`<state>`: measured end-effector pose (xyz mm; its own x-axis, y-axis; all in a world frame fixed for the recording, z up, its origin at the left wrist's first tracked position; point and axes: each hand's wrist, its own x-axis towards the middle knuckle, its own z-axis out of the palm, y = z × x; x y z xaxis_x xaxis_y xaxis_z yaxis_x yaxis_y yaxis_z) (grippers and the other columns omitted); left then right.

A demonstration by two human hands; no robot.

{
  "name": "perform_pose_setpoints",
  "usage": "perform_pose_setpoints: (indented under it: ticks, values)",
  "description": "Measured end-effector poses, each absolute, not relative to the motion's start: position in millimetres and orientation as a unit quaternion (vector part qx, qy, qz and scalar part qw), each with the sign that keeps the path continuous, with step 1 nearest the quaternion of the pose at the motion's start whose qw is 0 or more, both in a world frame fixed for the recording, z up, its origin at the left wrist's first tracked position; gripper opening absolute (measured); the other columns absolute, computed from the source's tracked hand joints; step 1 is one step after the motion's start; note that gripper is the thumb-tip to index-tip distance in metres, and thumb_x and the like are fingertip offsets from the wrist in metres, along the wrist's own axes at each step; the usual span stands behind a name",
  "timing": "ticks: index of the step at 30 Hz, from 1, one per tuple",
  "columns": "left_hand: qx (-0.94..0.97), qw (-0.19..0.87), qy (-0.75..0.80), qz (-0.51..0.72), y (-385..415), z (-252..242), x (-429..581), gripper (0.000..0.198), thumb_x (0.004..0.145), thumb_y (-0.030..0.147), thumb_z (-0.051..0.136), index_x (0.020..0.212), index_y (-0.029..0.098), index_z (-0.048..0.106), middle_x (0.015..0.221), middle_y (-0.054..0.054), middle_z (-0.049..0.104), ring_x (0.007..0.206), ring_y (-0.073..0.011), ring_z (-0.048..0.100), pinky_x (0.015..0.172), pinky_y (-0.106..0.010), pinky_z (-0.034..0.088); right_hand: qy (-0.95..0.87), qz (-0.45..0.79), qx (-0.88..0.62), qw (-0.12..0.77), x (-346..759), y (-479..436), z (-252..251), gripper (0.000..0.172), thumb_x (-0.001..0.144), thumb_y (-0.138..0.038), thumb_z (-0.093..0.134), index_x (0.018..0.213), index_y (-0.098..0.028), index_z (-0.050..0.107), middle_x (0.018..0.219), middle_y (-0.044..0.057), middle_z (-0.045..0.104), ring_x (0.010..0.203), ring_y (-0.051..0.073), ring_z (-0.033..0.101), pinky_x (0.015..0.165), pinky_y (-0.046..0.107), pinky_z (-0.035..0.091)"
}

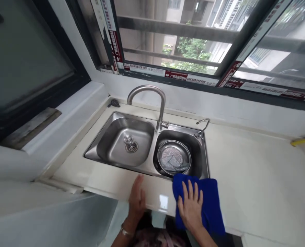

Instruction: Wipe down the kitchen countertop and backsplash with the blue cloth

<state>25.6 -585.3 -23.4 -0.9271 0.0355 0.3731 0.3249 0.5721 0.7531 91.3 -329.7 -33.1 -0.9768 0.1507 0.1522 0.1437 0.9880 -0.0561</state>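
My right hand [191, 207] lies with spread fingers on a blue microfiber cloth [201, 202], pressing it against the front of the cream stone countertop [255, 175]. The cloth's upper edge reaches the rim of a stainless steel double sink [102, 151]. My left hand [137, 197] rests at the counter's front edge, fingers together, holding nothing. In the right basin sits a round metal strainer basket [173, 157] with a grey cloth [171, 164] inside. The left basin holds only a drain fitting [131, 146].
A curved steel faucet [161, 103] rises behind the sink, with a small side tap [202, 125] to its right. A small turtle figurine [113, 103] sits behind the sink. Window frames with stickers [170, 73] run along the back; a yellow rod [304, 140] is at right.
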Motion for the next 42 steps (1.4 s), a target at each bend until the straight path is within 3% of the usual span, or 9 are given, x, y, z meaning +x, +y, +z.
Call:
perform_pose_setpoints:
  ticks: [4, 8, 16, 25, 29, 34, 38, 42]
  values:
    - [0.055, 0.155, -0.849, -0.502, -667, -26, 27, 0.042, 0.104, 0.034, 0.042, 0.143, 0.023, 0.053, 0.145, -0.009, 0.059, 0.133, -0.021, 0.057, 0.117, -0.04, 0.048, -0.999, 0.039, -0.007, 0.013, 51, -388, -25, 0.065, 0.098, -0.042, 0.047, 0.159, -0.02, 0.04, 0.167, 0.016, 0.033, 0.156, 0.041, 0.021, 0.124, 0.066, 0.013]
    - [0.143, 0.177, -0.831, -0.508, -714, -31, 37, 0.044, 0.104, 0.045, 0.042, 0.138, 0.023, 0.058, 0.139, -0.009, 0.063, 0.124, -0.0219, 0.062, 0.111, -0.039, 0.05, -0.994, 0.077, 0.073, -0.027, 19, -451, -21, 0.071, 0.099, -0.051, 0.047, 0.163, -0.021, 0.031, 0.169, 0.016, 0.028, 0.156, 0.042, 0.021, 0.125, 0.066, 0.012]
    - [0.103, 0.218, -0.854, -0.46, -738, -31, 35, 0.042, 0.105, 0.035, 0.038, 0.141, 0.024, 0.056, 0.14, -0.007, 0.063, 0.133, -0.0195, 0.057, 0.115, -0.036, 0.045, -0.964, 0.149, 0.202, -0.084, -31, -571, 5, 0.077, 0.102, -0.056, 0.039, 0.165, -0.017, 0.02, 0.172, 0.017, 0.014, 0.158, 0.044, 0.008, 0.125, 0.066, 0.012]
    - [0.136, 0.23, -0.806, -0.529, -751, -40, -1, 0.044, 0.105, 0.044, 0.04, 0.132, 0.018, 0.062, 0.134, -0.014, 0.066, 0.127, -0.0224, 0.061, 0.112, -0.042, 0.051, -0.941, 0.167, 0.277, -0.1, -68, -615, 7, 0.072, 0.103, -0.052, 0.04, 0.165, -0.021, 0.021, 0.172, 0.015, 0.018, 0.155, 0.042, 0.018, 0.123, 0.061, 0.02]
    - [0.123, 0.195, -0.826, -0.515, -750, -36, 12, 0.04, 0.105, 0.038, 0.039, 0.132, 0.018, 0.061, 0.132, -0.013, 0.067, 0.126, -0.0213, 0.063, 0.109, -0.041, 0.055, -0.944, 0.158, 0.278, -0.076, -64, -616, -9, 0.073, 0.102, -0.05, 0.042, 0.165, -0.021, 0.022, 0.171, 0.015, 0.023, 0.154, 0.042, 0.022, 0.123, 0.061, 0.02]
    - [0.032, 0.231, -0.881, -0.411, -757, -10, 40, 0.036, 0.102, 0.019, 0.043, 0.134, 0.021, 0.06, 0.129, -0.009, 0.07, 0.121, -0.0184, 0.066, 0.104, -0.035, 0.058, -0.947, 0.147, 0.279, -0.058, -63, -618, -18, 0.075, 0.1, -0.046, 0.047, 0.166, -0.021, 0.02, 0.171, 0.015, 0.023, 0.153, 0.042, 0.023, 0.122, 0.062, 0.019]
    - [-0.053, 0.307, -0.9, -0.305, -783, 36, 68, 0.054, 0.094, 0.006, 0.046, 0.143, 0.027, 0.055, 0.124, -0.007, 0.073, 0.118, -0.0182, 0.069, 0.098, -0.032, 0.062, -0.947, 0.138, 0.284, -0.056, -60, -615, -16, 0.071, 0.101, -0.045, 0.045, 0.165, -0.021, 0.024, 0.171, 0.016, 0.021, 0.155, 0.042, 0.021, 0.123, 0.062, 0.019]
    - [-0.065, 0.339, -0.904, -0.25, -819, 94, 121, 0.058, 0.088, 0.015, 0.052, 0.141, 0.038, 0.058, 0.119, -0.004, 0.075, 0.108, -0.0253, 0.072, 0.081, -0.041, 0.068, -0.934, 0.123, 0.332, -0.043, -45, -600, -13, 0.071, 0.1, -0.04, 0.049, 0.164, -0.024, 0.025, 0.173, 0.012, 0.013, 0.158, 0.042, 0.012, 0.125, 0.063, 0.015]
